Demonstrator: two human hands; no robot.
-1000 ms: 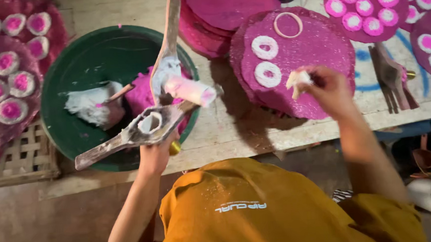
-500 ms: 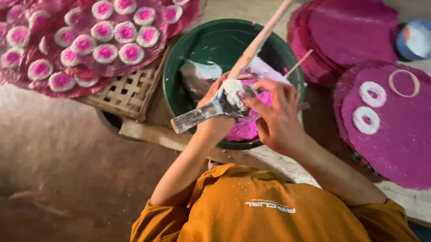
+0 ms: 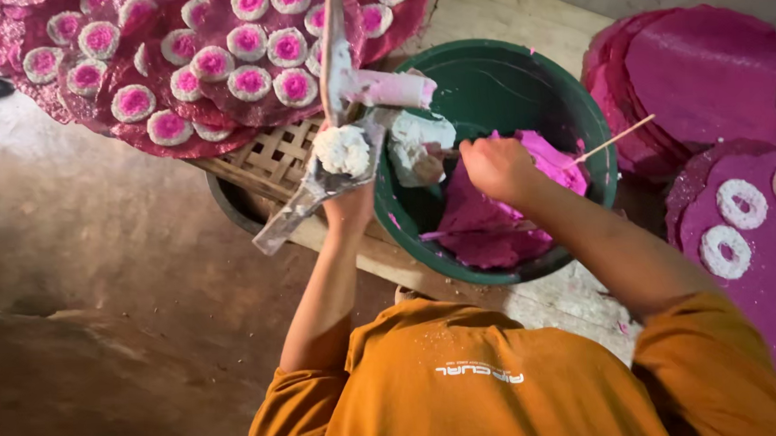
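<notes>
Gripping a paste-smeared grey metal mould tool with a long handle (image 3: 315, 182), fingers of the left hand (image 3: 349, 202) wrapped tight round its middle, a lump of crumbly white dough (image 3: 342, 150) sitting on top of it. Reaching into the round dark-green plastic basin (image 3: 522, 83) with the right hand (image 3: 494, 165), fingers curled shut in a loose fist; whether anything is pinched inside, impossible to tell. Resting just below that fist, a mass of bright pink dough (image 3: 495, 226) heaped against the basin's near wall, with a thin pale wooden stick (image 3: 616, 138) poking out over the rim to the right. Lying at the basin's left edge, a pale pink-white roll of dough (image 3: 392, 89) and a white-smeared lump (image 3: 420, 145), both just beside the tool. Spread over a woven bamboo tray (image 3: 265, 158) to the left, magenta sheets (image 3: 214, 112) dotted with white rings with pink centres (image 3: 248, 82). Stacked on the right, round magenta discs (image 3: 708, 68), the nearest one (image 3: 764, 296) bearing two white rings (image 3: 741, 204). Showing at the bottom, orange-shirted shoulders (image 3: 468, 391).
</notes>
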